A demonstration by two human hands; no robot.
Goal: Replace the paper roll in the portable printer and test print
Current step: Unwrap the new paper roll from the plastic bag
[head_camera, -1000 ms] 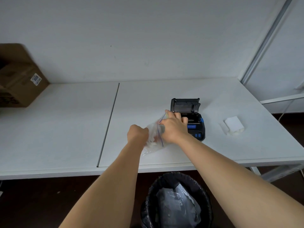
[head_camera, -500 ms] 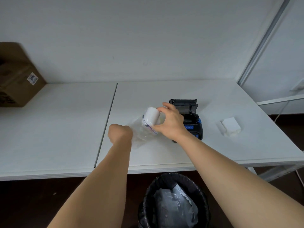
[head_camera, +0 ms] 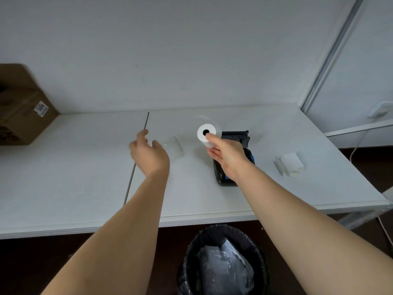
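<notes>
My right hand (head_camera: 228, 158) holds a white paper roll (head_camera: 204, 136) by its end, raised above the table with its dark core hole facing me. Just behind and under that hand sits the black portable printer (head_camera: 234, 141) with blue buttons, its lid standing open. My left hand (head_camera: 148, 154) hovers over the table with fingers spread and holds nothing. A clear plastic zip bag (head_camera: 175, 147) lies on the table right beside that hand.
A white folded paper item (head_camera: 290, 163) lies to the right of the printer. A cardboard box (head_camera: 21, 105) stands at the far left against the wall. Below the table's front edge is a black-lined waste bin (head_camera: 223, 262) with plastic inside.
The roll has come out of the plastic bag and risen in my right hand. My left hand has let go of the bag, which now lies on the table.
</notes>
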